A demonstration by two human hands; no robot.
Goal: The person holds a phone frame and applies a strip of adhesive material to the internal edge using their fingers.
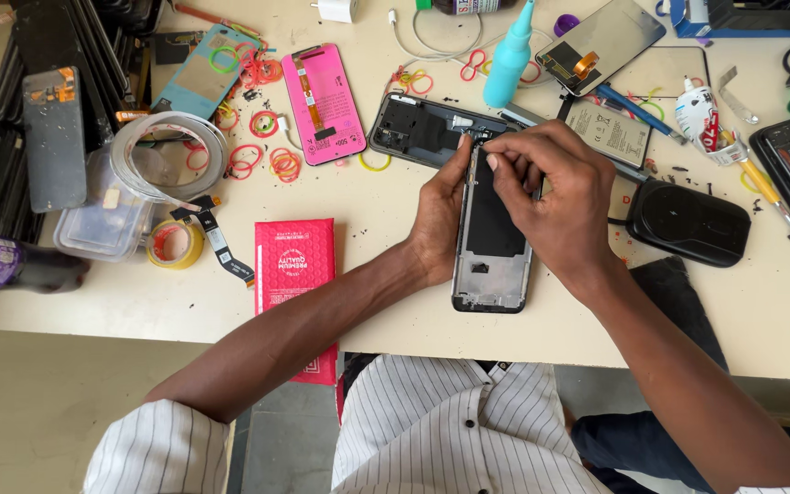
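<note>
head view, looking down on my two hands at the pale table: an opened phone frame lies lengthwise in front of me, its dark inside facing up, near the table's front edge. my left hand is cupped along the frame's left side, thumb reaching up to its top corner, steadying it. my right hand is curled over the frame's upper right part, fingers pinched together at the top edge; whether they pinch a small tool or part i cannot tell. just above the frame lies a dark phone back, touching or nearly touching it. a pink phone panel lies further left, a red packet by my left forearm, a light blue bottle beyond, and a black oval pad to the right.
</note>
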